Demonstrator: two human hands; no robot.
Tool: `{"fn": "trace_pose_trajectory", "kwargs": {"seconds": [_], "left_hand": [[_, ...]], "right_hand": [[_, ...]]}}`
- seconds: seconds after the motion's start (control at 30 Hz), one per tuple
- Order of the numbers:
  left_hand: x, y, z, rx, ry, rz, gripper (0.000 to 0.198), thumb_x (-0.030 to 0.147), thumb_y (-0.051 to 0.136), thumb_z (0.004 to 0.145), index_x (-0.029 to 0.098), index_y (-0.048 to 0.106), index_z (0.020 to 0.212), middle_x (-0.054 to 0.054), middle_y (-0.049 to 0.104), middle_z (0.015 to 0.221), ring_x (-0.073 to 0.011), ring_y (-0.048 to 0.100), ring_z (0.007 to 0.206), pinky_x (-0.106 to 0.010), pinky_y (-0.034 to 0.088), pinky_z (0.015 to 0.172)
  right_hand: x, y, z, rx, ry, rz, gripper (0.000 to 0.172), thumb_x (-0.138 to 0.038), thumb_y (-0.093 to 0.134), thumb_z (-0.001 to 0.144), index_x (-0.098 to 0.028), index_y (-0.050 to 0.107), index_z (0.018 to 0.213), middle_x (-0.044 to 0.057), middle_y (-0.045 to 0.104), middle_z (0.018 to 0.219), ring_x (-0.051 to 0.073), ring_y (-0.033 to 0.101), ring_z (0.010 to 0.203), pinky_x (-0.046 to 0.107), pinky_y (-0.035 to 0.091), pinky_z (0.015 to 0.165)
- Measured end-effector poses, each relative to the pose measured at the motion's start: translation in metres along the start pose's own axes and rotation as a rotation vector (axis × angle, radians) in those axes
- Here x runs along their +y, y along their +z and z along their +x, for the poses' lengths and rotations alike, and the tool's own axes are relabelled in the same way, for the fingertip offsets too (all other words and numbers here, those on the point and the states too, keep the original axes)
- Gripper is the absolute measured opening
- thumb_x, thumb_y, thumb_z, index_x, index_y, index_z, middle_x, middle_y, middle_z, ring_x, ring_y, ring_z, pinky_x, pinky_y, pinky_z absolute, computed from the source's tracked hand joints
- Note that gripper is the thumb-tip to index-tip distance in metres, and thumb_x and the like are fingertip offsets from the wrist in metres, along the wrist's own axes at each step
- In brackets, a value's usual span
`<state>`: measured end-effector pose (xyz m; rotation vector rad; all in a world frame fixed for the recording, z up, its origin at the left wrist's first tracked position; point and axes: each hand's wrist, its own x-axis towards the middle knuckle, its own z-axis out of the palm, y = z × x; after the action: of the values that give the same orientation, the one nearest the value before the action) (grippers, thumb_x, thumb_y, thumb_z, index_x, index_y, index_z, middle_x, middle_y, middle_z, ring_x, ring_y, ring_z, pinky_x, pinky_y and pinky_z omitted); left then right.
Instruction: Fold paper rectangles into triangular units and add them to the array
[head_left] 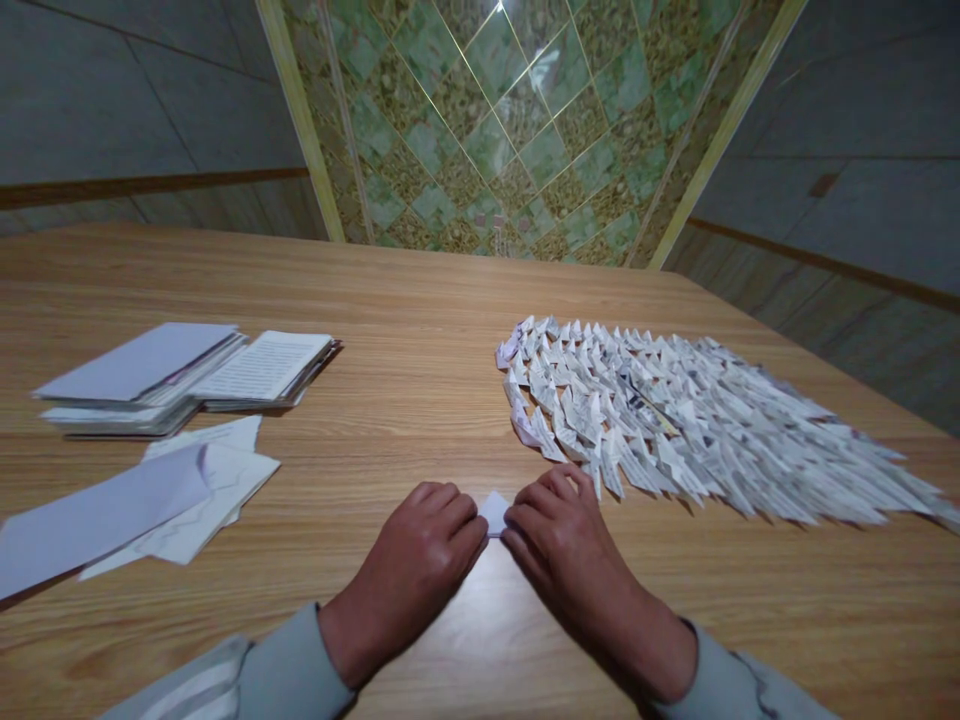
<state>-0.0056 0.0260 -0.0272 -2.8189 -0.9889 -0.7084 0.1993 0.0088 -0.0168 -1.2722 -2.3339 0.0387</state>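
Between my two hands, low over the middle of the wooden table (405,400), is a small folded piece of white paper (494,511) with a pointed top. My left hand (427,545) is closed on its left side, and my right hand (559,535) grips its right side. Most of the paper is hidden behind my fingers. Just beyond my right hand, many folded paper boats (645,410) stand packed in rows, mostly of printed paper with a few pale lilac ones at the near left edge.
At the left lie a stack of pale paper sheets (142,360) and a stack of printed pages (262,365). Nearer to me, several loose sheets (217,490) overlap, with a long lilac one (105,515) on top. A tiled wall (487,130) rises behind the table.
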Motion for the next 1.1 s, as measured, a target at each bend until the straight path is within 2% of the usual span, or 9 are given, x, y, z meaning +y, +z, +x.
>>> {"fn": "trace_pose_trajectory", "kwargs": {"seconds": [0.1, 0.23, 0.37, 0.5, 0.7, 0.97, 1.1], "left_hand": [[0.000, -0.001, 0.001, 0.060, -0.013, -0.006, 0.020, 0.013, 0.059, 0.096, 0.017, 0.065, 0.077, -0.003, 0.062, 0.073, -0.0216, 0.050, 0.070, -0.035, 0.034, 0.066], [0.002, -0.007, 0.004, 0.126, -0.052, -0.110, 0.017, 0.013, 0.055, 0.096, 0.016, 0.066, 0.084, -0.005, 0.065, 0.078, -0.0218, 0.052, 0.073, -0.035, 0.036, 0.069], [0.005, -0.012, 0.006, 0.114, -0.076, -0.231, 0.013, 0.022, 0.058, 0.099, 0.016, 0.068, 0.093, -0.006, 0.068, 0.083, -0.0220, 0.054, 0.076, -0.034, 0.037, 0.069], [0.004, -0.011, 0.004, 0.110, -0.145, -0.350, 0.024, 0.027, 0.059, 0.100, 0.017, 0.069, 0.081, -0.004, 0.066, 0.074, -0.0201, 0.054, 0.071, -0.032, 0.037, 0.067], [-0.002, -0.019, 0.009, 0.067, -0.353, -0.739, 0.019, 0.029, 0.069, 0.093, 0.020, 0.079, 0.079, -0.002, 0.071, 0.070, -0.0181, 0.062, 0.072, -0.028, 0.043, 0.067], [-0.016, -0.030, 0.009, -0.088, -0.594, -1.102, 0.017, 0.028, 0.069, 0.084, 0.020, 0.082, 0.078, -0.005, 0.075, 0.075, -0.0188, 0.067, 0.072, -0.027, 0.046, 0.067], [-0.020, -0.032, 0.007, -0.071, -0.629, -1.153, 0.017, 0.030, 0.071, 0.082, 0.018, 0.081, 0.076, -0.005, 0.075, 0.074, -0.0185, 0.065, 0.070, -0.027, 0.046, 0.066]], "right_hand": [[-0.004, -0.002, 0.001, 0.011, -0.003, 0.030, 0.011, -0.022, 0.077, 0.087, -0.020, 0.068, 0.083, 0.001, 0.068, 0.085, 0.022, 0.053, 0.090, 0.043, 0.029, 0.101], [-0.006, -0.003, 0.003, 0.111, -0.011, 0.091, 0.011, -0.016, 0.071, 0.091, -0.020, 0.067, 0.081, 0.001, 0.066, 0.080, 0.021, 0.051, 0.085, 0.039, 0.032, 0.093], [-0.009, -0.005, 0.004, 0.144, -0.038, 0.144, 0.016, -0.017, 0.063, 0.097, -0.018, 0.066, 0.081, 0.002, 0.065, 0.078, 0.020, 0.050, 0.082, 0.039, 0.031, 0.091], [-0.009, -0.007, 0.005, 0.149, -0.071, 0.179, 0.021, -0.022, 0.059, 0.100, -0.017, 0.068, 0.082, 0.002, 0.065, 0.075, 0.020, 0.050, 0.080, 0.040, 0.029, 0.091], [-0.003, -0.009, 0.005, 0.125, -0.015, 0.340, 0.031, -0.036, 0.059, 0.102, -0.018, 0.071, 0.079, 0.000, 0.066, 0.070, 0.018, 0.053, 0.075, 0.036, 0.030, 0.084], [0.000, -0.015, 0.005, 0.068, 0.090, 0.427, 0.012, -0.017, 0.077, 0.088, -0.019, 0.074, 0.077, -0.001, 0.067, 0.070, 0.017, 0.055, 0.075, 0.033, 0.032, 0.078], [0.000, -0.017, 0.006, 0.054, 0.122, 0.462, 0.014, -0.009, 0.077, 0.084, -0.019, 0.074, 0.075, -0.002, 0.067, 0.069, 0.017, 0.056, 0.073, 0.033, 0.034, 0.077]]}}
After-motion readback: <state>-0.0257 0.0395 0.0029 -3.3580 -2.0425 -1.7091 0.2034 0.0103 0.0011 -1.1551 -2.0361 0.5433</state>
